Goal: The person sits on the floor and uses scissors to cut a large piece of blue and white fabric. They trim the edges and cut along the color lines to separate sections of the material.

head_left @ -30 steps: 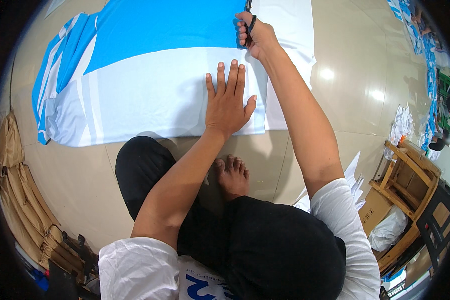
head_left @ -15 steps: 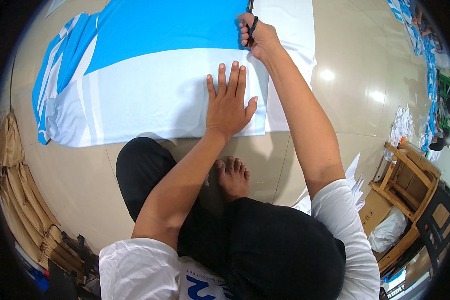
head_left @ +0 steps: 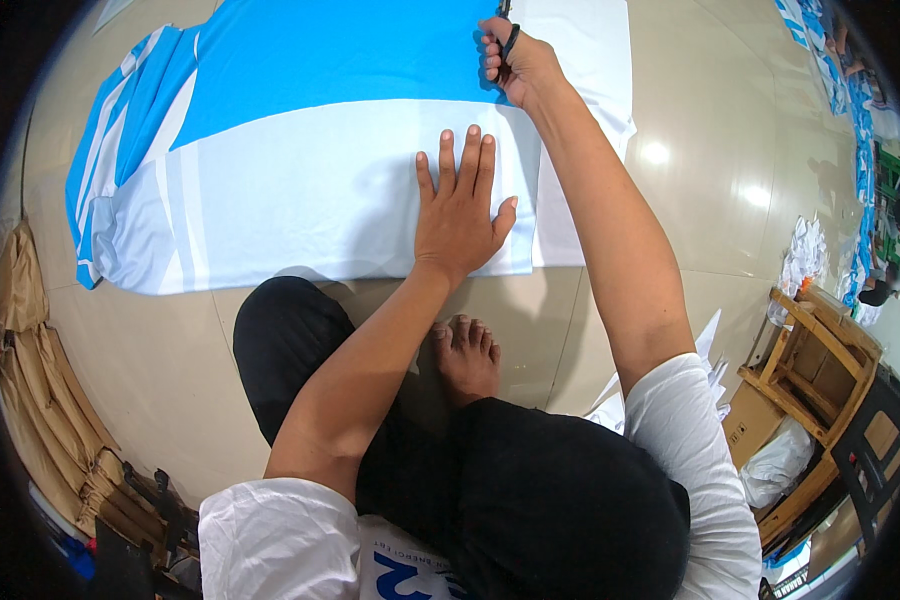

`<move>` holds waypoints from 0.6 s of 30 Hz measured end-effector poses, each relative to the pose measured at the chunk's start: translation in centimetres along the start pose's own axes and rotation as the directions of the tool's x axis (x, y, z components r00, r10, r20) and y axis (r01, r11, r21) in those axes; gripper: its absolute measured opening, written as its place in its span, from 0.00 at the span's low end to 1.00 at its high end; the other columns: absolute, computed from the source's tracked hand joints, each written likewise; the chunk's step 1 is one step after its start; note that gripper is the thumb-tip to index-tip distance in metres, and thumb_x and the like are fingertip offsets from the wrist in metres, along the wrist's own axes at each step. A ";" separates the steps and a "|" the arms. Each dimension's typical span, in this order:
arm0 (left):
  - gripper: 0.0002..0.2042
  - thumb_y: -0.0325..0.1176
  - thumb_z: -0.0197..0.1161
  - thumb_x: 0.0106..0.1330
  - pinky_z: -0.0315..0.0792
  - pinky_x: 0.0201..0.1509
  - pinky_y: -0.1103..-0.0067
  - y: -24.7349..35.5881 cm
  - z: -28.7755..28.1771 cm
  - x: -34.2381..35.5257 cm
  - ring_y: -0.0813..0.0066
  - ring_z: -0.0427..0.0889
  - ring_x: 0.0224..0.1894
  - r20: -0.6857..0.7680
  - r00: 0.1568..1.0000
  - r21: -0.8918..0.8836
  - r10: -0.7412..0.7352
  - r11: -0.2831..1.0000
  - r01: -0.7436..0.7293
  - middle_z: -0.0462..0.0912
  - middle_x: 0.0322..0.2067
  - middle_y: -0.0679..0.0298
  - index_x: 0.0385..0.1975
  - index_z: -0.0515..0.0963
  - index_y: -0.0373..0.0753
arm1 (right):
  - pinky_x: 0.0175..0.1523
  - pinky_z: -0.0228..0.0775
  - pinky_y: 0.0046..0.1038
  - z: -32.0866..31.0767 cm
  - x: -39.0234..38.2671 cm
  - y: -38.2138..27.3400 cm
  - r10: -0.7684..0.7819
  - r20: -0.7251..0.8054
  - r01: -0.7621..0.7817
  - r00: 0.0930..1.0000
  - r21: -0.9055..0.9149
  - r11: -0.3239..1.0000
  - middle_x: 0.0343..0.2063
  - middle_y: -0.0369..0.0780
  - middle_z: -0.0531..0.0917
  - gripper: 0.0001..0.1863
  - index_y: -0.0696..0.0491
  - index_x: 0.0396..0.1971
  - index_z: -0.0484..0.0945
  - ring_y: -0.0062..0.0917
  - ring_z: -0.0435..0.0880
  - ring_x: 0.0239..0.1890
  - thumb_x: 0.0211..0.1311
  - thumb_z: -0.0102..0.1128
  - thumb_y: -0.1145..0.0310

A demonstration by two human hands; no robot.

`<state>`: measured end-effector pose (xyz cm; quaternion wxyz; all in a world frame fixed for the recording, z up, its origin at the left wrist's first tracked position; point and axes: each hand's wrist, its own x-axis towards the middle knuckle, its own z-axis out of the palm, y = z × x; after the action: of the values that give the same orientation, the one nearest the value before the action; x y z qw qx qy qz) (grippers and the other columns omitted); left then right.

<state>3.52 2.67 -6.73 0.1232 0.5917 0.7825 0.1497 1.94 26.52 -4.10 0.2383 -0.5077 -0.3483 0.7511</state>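
Note:
A blue and white fabric point(head_left: 300, 160) lies spread on the tiled floor in front of me, bunched at its left end. My left hand point(head_left: 459, 210) rests flat on its white part near the close edge, fingers spread. At the far right of the fabric, my right hand point(head_left: 520, 68) is closed round the black handles of a pair of scissors point(head_left: 511, 42). The blades run up past the picture's top edge, so their tips are hidden. Beneath and to the right of the blue layer lies white material point(head_left: 580, 60).
Beige floor tiles point(head_left: 710, 180) surround the fabric. White scraps point(head_left: 715, 370) lie by my right elbow. To the right are a wooden frame point(head_left: 820, 350), a cardboard box point(head_left: 755, 425) and a pile of white scraps point(head_left: 805, 255). Brown cloth point(head_left: 50, 380) hangs at the left.
My right hand, with the scissors, has shifted very slightly to the right. My left hand stays flat on the fabric, almost unmoved.

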 end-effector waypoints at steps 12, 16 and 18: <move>0.43 0.56 0.55 0.80 0.34 0.87 0.37 -0.1 0.1 -0.1 0.41 0.40 0.89 0.001 1.000 -0.002 0.000 1.000 0.000 0.48 0.86 0.50 0.86 0.51 0.37 | 0.21 0.60 0.23 -0.3 3.5 0.0 0.116 0.030 -0.114 0.993 -0.052 0.992 0.19 0.29 0.70 0.15 0.47 0.23 0.75 0.18 0.65 0.17 0.69 0.69 0.61; 0.43 0.56 0.54 0.80 0.34 0.87 0.38 -0.2 0.1 -0.2 0.42 0.39 0.89 0.000 1.000 0.008 0.003 1.000 -0.003 0.48 0.86 0.50 0.86 0.51 0.37 | 0.21 0.59 0.23 -0.3 4.2 0.0 0.111 0.046 -0.109 0.993 -0.044 0.993 0.18 0.29 0.70 0.16 0.46 0.22 0.74 0.17 0.64 0.16 0.69 0.68 0.61; 0.43 0.56 0.54 0.80 0.34 0.87 0.37 0.0 0.1 0.0 0.42 0.39 0.89 -0.001 1.000 -0.004 0.006 1.000 -0.006 0.48 0.86 0.50 0.86 0.51 0.37 | 0.21 0.59 0.23 -0.8 4.9 0.0 0.110 0.047 -0.107 0.993 -0.051 0.993 0.18 0.29 0.70 0.16 0.46 0.22 0.75 0.17 0.65 0.16 0.69 0.68 0.61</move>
<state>3.57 2.65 -6.86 0.1234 0.5939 0.7804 0.1517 0.85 30.19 -7.19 0.1763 -0.5127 -0.3439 0.7667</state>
